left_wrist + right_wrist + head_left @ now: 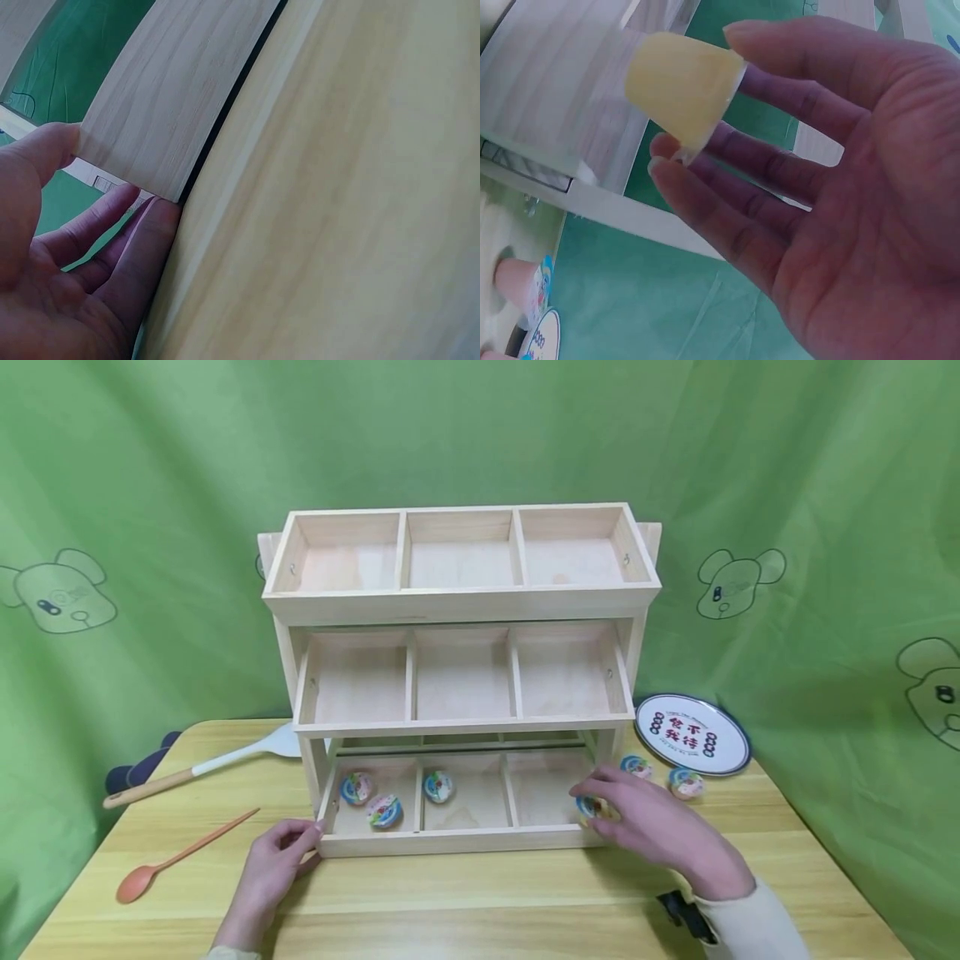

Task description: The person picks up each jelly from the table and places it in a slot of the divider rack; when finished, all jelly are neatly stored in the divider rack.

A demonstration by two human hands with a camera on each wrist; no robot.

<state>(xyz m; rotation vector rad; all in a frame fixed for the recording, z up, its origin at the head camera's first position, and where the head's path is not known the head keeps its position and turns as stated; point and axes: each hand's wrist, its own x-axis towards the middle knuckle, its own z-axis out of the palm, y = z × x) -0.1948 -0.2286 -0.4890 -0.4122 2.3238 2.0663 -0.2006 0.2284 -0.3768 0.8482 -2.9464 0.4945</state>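
A wooden three-tier rack (461, 607) stands on the table, each tier split into three compartments. My left hand (272, 872) grips the left front corner of its bottom tray (450, 845); in the left wrist view, thumb and fingertips are at the end of the front board (161, 97). Between the thumb and fingers of my right hand (652, 818) is a yellow jelly cup (679, 86), held by its rim over the bottom tray's right end. Two jelly cups (357, 787) (385, 811) lie in the bottom left compartment, and another jelly cup (439, 787) in the bottom middle one.
Two more jelly cups (636, 767) (686, 783) sit right of the rack, by an oval plate (693, 735) with red characters. Left of the rack lie a white spatula (232, 755) with a wooden handle and an orange-brown spoon (180, 857). Green curtain (465, 435) hangs behind.
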